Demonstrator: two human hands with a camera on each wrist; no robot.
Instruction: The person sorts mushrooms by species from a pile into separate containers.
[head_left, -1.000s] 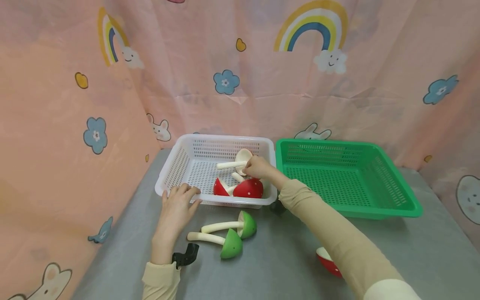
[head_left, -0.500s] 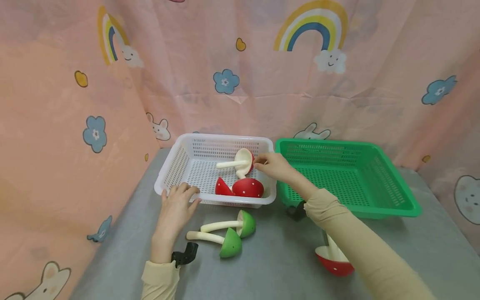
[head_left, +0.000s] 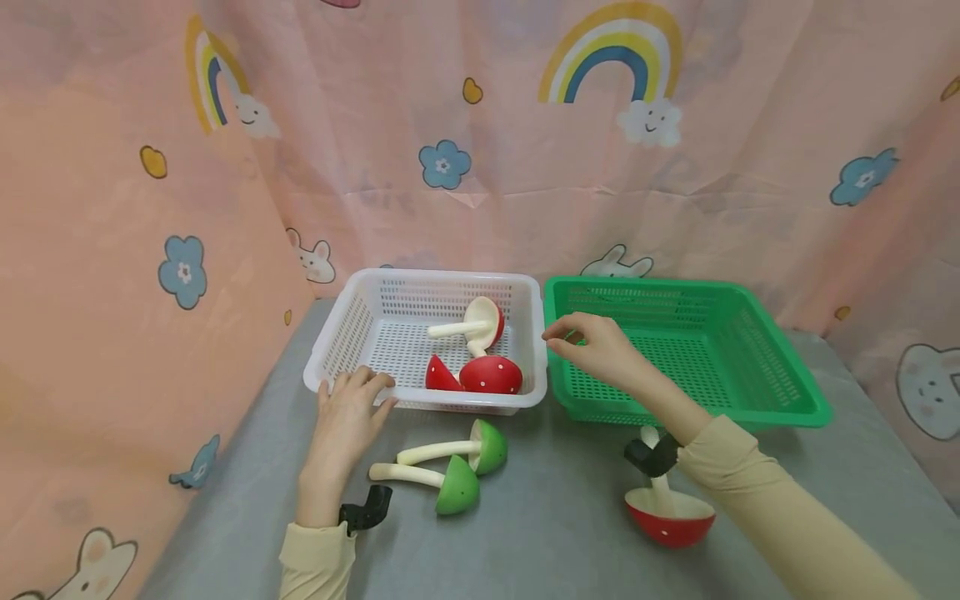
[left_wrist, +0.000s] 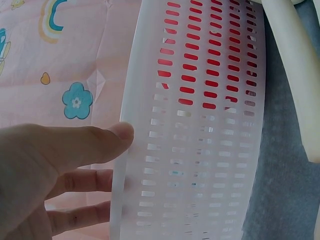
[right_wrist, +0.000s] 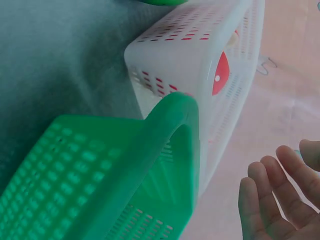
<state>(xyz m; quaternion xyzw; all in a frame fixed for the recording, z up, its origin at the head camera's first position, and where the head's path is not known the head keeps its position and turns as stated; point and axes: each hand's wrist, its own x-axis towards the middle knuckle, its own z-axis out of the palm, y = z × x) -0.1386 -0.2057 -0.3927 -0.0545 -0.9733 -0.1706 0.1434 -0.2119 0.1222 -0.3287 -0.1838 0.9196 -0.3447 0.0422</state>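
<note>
My left hand (head_left: 347,421) holds the near rim of the white basket (head_left: 450,399), thumb outside and fingers reaching over the edge in the left wrist view. Toy mushrooms lie at the right of that basket: one red mushroom (head_left: 491,325) shows its cream underside and stem, and nearer are a red cap (head_left: 491,375) and a red piece (head_left: 438,375), their stems mostly hidden. My right hand (head_left: 600,350) hovers over the left side of the green basket (head_left: 797,360). Its fingers are loosely bent with nothing between them, as the right wrist view (right_wrist: 280,195) also shows.
Two green mushrooms (head_left: 459,487) lie in front of the white basket on the grey cloth (head_left: 540,533). A red-capped mushroom (head_left: 670,525) lies cap toward me before the green basket, partly behind the right wrist's black camera mount (head_left: 652,457). A patterned pink curtain (head_left: 360,125) stands behind.
My right hand has let go of the red mushroom in the white basket and moved right, out over the green basket. My left hand has stayed at the white rim.
</note>
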